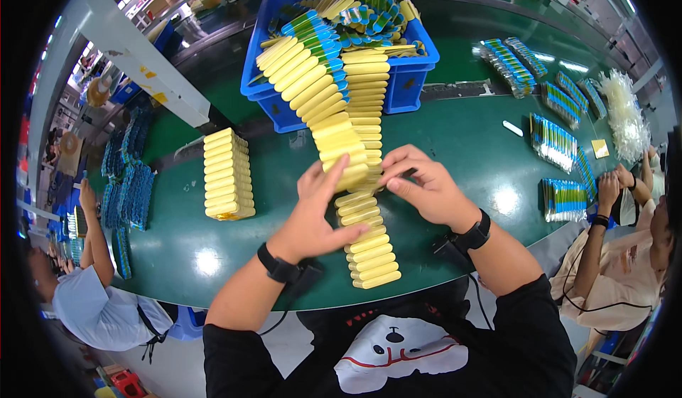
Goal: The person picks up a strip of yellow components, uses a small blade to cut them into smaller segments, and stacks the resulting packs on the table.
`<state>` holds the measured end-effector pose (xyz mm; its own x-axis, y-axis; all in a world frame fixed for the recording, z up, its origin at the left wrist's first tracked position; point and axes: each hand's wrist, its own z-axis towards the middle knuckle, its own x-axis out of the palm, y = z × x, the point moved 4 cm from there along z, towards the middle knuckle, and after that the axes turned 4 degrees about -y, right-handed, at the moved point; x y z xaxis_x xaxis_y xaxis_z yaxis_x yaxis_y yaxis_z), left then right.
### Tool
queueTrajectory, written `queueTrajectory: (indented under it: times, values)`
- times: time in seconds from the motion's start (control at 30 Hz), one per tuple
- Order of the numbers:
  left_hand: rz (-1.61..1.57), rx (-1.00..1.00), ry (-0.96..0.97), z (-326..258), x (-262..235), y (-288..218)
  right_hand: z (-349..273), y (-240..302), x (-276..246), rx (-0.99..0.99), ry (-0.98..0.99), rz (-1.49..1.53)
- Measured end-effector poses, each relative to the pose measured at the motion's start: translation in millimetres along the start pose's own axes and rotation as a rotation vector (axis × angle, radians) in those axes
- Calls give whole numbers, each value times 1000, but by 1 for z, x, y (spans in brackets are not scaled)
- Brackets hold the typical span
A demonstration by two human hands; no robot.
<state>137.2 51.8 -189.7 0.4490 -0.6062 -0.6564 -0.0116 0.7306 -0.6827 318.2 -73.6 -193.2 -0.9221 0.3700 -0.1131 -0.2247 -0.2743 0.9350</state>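
Observation:
A long fanned row of flat, round-ended yellow nail files (373,256) runs from the near table edge up to the blue bin (284,117). My left hand (312,210) grips a blurred, tilted bunch of nail files (337,146) over the row, its index finger along the bunch and its thumb stretched out to the right. On the other side of the row, my right hand (426,185) is closed in a pinch on the edge of a nail file, mostly hidden by the fingers. More files with blue and green faces (312,32) spill over the bin's front rim.
A neat stack of yellow files (229,174) stands to the left on the green table (277,163). Wrapped blue-green bundles (554,142) and clear plastic sleeves (625,117) lie at the right. A grey post (142,50) rises at the left. Co-workers sit on both sides.

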Motion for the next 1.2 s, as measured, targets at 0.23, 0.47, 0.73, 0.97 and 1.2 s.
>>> queueTrajectory:
  times: [0.23,0.47,0.73,0.97,1.2]
  values:
    - [-288,87,90,-20,16,-31,-20,20,18,297,435,342]
    - [-746,-98,-128,-5,4,-15,-35,29,30,216,727,244]
    - [-823,-228,-443,-2,-1,-5,-37,35,34,212,817,236]
    - [-1068,-383,-612,0,-10,0,-42,34,40,180,823,210]
    - [-962,-75,-328,-4,2,-24,-40,33,35,293,822,345]
